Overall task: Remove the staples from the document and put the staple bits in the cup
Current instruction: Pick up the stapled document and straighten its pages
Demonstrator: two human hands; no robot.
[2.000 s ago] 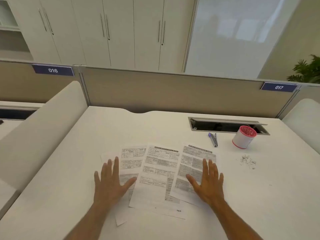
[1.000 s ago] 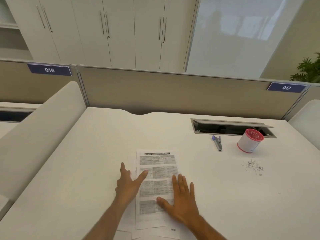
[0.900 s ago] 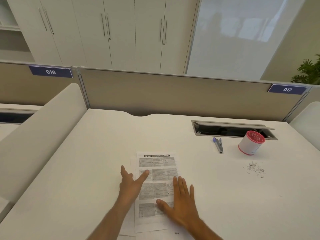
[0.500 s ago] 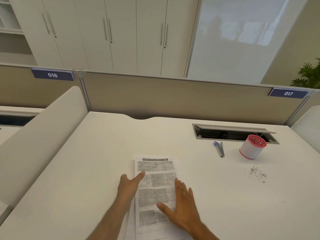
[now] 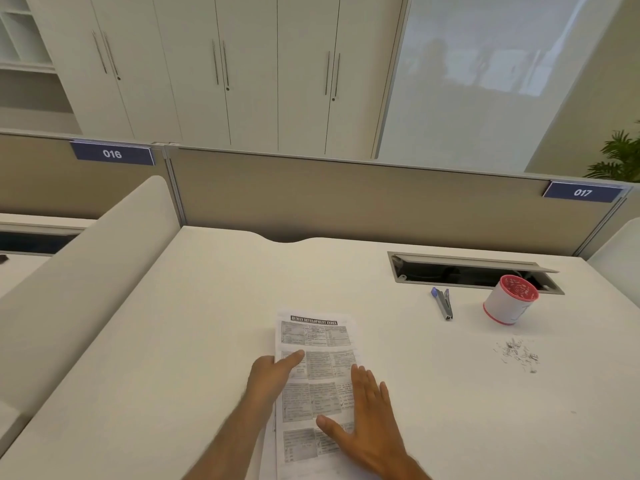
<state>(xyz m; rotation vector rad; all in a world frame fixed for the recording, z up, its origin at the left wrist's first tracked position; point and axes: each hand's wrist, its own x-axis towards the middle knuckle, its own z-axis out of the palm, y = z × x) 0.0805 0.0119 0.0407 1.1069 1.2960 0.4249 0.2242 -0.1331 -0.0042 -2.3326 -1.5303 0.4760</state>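
A stack of printed pages [image 5: 317,344] headed "Human Development Index" lies on the white desk [image 5: 207,323] in front of me. My left hand [image 5: 272,375] rests at the stack's left edge, thumb on the top page. My right hand [image 5: 369,422] lies flat, fingers spread, on the lower right of the stack. A white cup with a red rim [image 5: 509,303] stands at the far right. A small heap of staple bits [image 5: 517,355] lies on the desk in front of the cup. A blue and grey staple remover [image 5: 443,303] lies left of the cup.
An open cable slot [image 5: 460,271] is set in the desk behind the cup and remover. A beige partition [image 5: 346,199] closes the far edge. A white divider [image 5: 86,271] bounds the left side, another [image 5: 620,244] the right.
The pages, fanned out two seconds ago, are now gathered into one stack. My hands moved inward with them. The view has tilted up, so desk and stack sit lower in frame.
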